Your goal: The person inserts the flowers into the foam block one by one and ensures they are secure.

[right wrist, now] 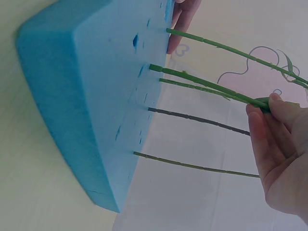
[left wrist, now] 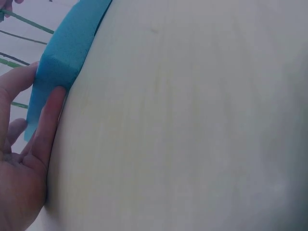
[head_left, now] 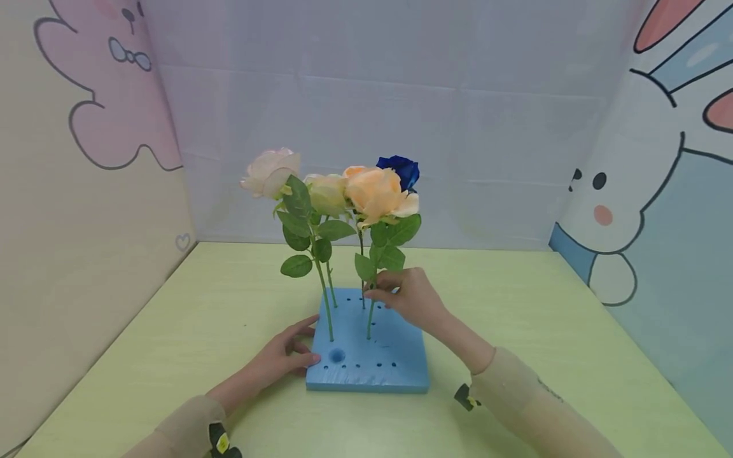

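My right hand (head_left: 409, 298) pinches the green stem (right wrist: 207, 84) of a peach rose (head_left: 375, 193) between thumb and fingers. This stem's lower end meets the top of a blue foam block (head_left: 395, 353); how deep it sits I cannot tell. At the block's left edge, my left hand (head_left: 280, 356) grips the rim, with fingers (left wrist: 50, 120) against its side and top. A pale pink rose (head_left: 272, 173), a light green rose (head_left: 326, 194) and a dark blue rose (head_left: 401, 170) stand upright on the block. Green leaves (head_left: 392, 257) partly hide the right fingertips.
Small holes dot the block, with a wider round hole (head_left: 336, 355) near its front left. The block lies on a pale yellow-green table (head_left: 504, 305). A pale curtain-like backdrop (head_left: 515, 159) hangs behind, and panels with cartoon animals flank both sides.
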`<state>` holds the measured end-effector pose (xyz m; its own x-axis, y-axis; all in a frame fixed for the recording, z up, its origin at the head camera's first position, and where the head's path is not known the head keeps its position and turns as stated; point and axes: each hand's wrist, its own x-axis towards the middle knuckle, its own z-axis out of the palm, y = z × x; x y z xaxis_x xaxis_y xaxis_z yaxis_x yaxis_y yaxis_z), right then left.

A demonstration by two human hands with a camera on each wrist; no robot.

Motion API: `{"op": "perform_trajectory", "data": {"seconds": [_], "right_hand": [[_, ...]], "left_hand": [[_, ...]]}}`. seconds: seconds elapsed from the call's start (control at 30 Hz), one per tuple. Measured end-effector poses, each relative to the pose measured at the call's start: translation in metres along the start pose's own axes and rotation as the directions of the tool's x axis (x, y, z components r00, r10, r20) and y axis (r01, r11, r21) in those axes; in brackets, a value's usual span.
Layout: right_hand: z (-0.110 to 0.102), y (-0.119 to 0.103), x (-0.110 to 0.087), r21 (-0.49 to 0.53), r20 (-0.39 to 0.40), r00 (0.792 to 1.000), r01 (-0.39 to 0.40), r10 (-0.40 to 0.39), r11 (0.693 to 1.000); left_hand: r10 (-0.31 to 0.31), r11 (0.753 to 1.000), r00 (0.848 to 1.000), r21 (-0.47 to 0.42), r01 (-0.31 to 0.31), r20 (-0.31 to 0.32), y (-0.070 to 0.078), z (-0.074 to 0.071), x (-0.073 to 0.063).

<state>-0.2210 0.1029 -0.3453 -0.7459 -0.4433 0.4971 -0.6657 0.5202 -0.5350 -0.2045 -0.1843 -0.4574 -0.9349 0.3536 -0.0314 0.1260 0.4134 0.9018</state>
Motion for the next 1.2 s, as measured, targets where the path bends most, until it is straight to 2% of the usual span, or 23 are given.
{"op": "perform_trajectory", "data": {"seconds": [0.53,0.7,0.93,1.2], "right_hand": [[0.006,0.013,-0.005,-0.009,0.003,1.0,0.019,-0.019,1.0],[0.006,0.013,-0.004,0.006,0.031,1.0,0.007,-0.007,1.0],[0.008,0.01,-0.004,0.027,0.069,0.997,-0.025,0.023,0.999],[0.009,0.009,-0.004,0.02,0.075,0.997,-0.019,0.017,1.0]], "left_hand": [[0.002,1.0,1.0,-0.003,-0.002,0.003,0.0,-0.001,0.001],[0.011,1.0,1.0,0.001,-0.011,0.008,-0.001,-0.001,0.001],[-0.008,1.0,1.0,-0.003,0.008,0.006,0.0,-0.001,0.0],[0.024,1.0,1.0,-0.021,-0.024,0.015,-0.001,-0.002,0.0]]}}
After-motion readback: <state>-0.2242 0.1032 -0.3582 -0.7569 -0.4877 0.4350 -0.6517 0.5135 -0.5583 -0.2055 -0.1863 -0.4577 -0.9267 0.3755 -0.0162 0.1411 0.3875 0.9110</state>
